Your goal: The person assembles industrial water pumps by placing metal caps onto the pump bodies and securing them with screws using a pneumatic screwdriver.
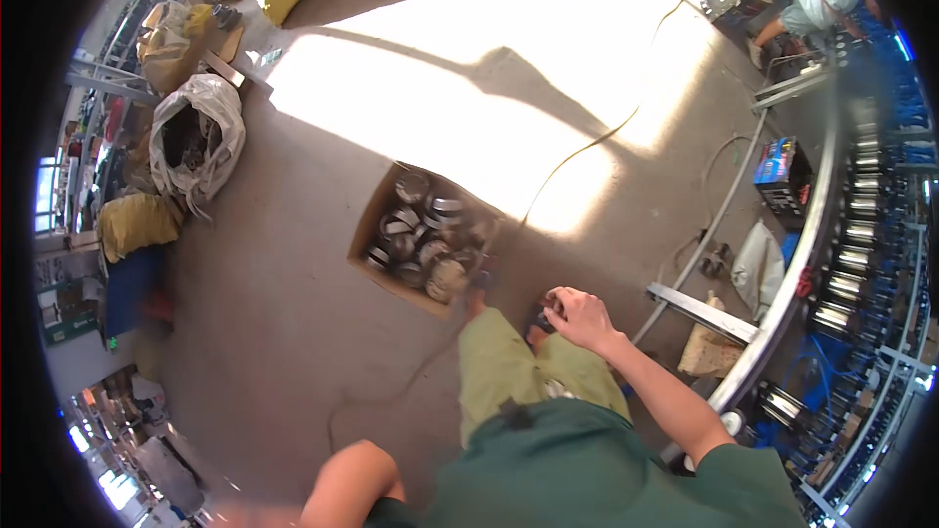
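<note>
My right hand [579, 317] hangs in front of my right thigh, above my right foot. Its fingers are loosely bent, with a gap between thumb and fingers, and nothing shows in them. At the lower left my left arm [352, 484] bends away, and its far end is smeared by motion at the picture's edge, so the fingers do not show. On the floor just ahead of my feet stands an open cardboard box [364, 227]. Several round silvery metal parts [430, 235] lie jumbled inside it. Neither hand touches the box.
A curved roller conveyor [847, 264] carrying shiny metal cylinders runs along the right. Beside it are a printed box [781, 176] and a white sack [758, 269]. A cable [587, 147] crosses the floor. An open white bag [227, 127] stands left; a person [824, 2] bends far right.
</note>
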Demonstrator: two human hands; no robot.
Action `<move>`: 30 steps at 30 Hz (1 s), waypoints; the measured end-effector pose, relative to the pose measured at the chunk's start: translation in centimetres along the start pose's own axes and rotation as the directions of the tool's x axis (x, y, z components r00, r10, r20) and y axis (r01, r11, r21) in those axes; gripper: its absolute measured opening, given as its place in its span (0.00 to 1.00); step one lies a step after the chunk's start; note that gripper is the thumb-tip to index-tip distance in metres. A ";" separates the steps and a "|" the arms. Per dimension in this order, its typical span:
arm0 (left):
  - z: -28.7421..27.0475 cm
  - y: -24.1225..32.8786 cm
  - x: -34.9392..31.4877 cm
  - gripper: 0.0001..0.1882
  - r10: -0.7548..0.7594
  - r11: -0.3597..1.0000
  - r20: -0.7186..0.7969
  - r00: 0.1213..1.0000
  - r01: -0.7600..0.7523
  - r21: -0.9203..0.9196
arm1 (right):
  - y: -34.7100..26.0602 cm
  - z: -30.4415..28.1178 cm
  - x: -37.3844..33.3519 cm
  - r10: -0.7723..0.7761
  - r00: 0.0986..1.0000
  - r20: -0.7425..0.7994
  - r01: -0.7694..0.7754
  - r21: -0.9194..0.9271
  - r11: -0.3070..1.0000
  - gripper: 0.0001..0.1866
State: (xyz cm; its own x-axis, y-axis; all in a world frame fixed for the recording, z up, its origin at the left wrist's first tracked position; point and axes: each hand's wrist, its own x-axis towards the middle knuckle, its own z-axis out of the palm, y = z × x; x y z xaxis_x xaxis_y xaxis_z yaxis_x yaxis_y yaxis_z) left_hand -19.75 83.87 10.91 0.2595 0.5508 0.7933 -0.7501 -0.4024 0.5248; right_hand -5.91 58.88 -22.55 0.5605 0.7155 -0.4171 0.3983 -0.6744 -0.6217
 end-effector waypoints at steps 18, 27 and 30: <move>-35.2 -50.0 -43.0 0.22 -0.881 0.354 0.465 -0.086 -0.772 0.528 | 6.4 18.7 -0.3 0.649 0.751 0.126 -0.651 0.313 0.692 0.14; -33.0 -49.0 -45.8 0.24 -0.994 0.097 0.108 -0.026 -0.688 0.720 | 10.1 22.1 -10.4 0.846 0.523 0.109 -0.702 0.617 0.355 0.08; -34.5 -50.3 -46.3 0.16 -0.986 0.134 0.163 -0.015 -0.650 0.748 | 9.9 25.0 -12.0 0.855 0.502 0.127 -0.636 0.725 0.266 0.09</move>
State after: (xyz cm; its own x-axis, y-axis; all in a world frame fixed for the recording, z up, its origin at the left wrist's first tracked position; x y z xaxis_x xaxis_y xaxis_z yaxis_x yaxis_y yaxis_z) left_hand -15.04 103.81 -62.88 0.8353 0.2690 -0.4795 0.1860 -0.9590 -0.2140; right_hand -26.84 48.18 -40.23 0.5302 -0.1941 -0.8254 -0.7766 -0.5019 -0.3808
